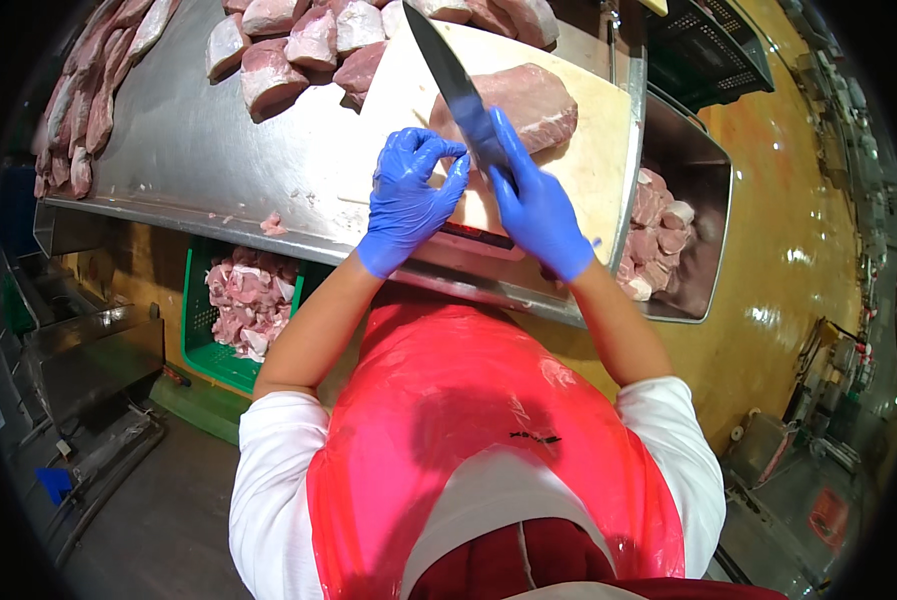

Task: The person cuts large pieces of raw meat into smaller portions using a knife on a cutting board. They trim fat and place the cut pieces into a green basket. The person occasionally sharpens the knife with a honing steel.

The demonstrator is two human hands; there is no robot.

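Observation:
My right hand [540,212], in a blue glove, grips a knife [448,80] whose long broad blade points up and to the left. The blade passes over the left part of a pink slab of meat [538,105] lying on the pale cutting board [593,185]. Just left of the knife is my left hand [408,195], also gloved in blue and wet-looking. Its fingers are curled, with thumb and forefinger brought together near the blade; whatever they may pinch is too small to make out. A dark strip with red [476,236] shows at the board's near edge, between my wrists.
Several thick meat pieces [273,75] lie on the metal table [178,150], with long strips [93,95] at far left. Below stands a green crate [196,325] of meat scraps. A metal tub [708,255] with meat stands right; a dark crate [713,50] is behind it.

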